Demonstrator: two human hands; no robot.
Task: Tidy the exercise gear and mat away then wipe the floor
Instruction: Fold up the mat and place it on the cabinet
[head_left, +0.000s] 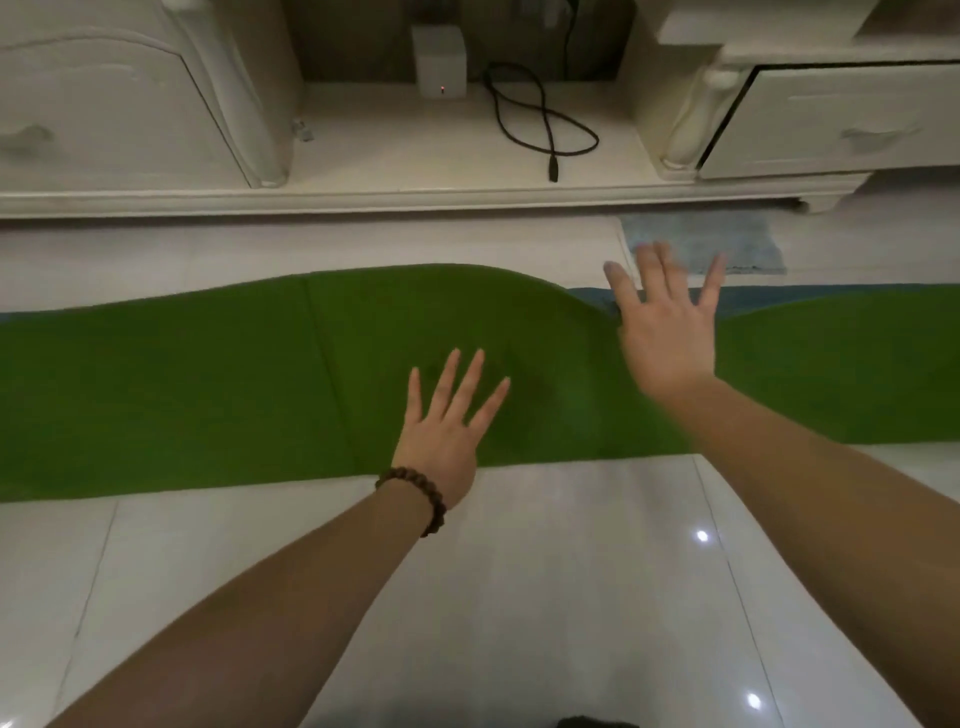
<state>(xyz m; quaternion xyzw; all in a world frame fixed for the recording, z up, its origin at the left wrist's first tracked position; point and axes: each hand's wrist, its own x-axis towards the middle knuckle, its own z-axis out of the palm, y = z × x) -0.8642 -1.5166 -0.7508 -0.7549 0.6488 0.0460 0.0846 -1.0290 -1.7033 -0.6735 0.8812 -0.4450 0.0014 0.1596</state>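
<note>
A green exercise mat (182, 389) lies across the white tiled floor from left to right, folded over with a hump in the middle and a blue underside showing at its far edge. My left hand (447, 431), with a bead bracelet at the wrist, is spread flat over the mat's near middle. My right hand (667, 327) is blurred, fingers apart, above the mat's far edge right of the hump. Neither hand holds anything. A pale blue cloth (737, 244) lies flat on the floor just beyond the right hand.
A white TV cabinet (415, 197) runs along the far side, with a door at left and a drawer (831, 124) at right. On its low shelf sit a small white box (439, 60) and a looped black cable (540, 119). Glossy tiles (519, 571) fill the foreground.
</note>
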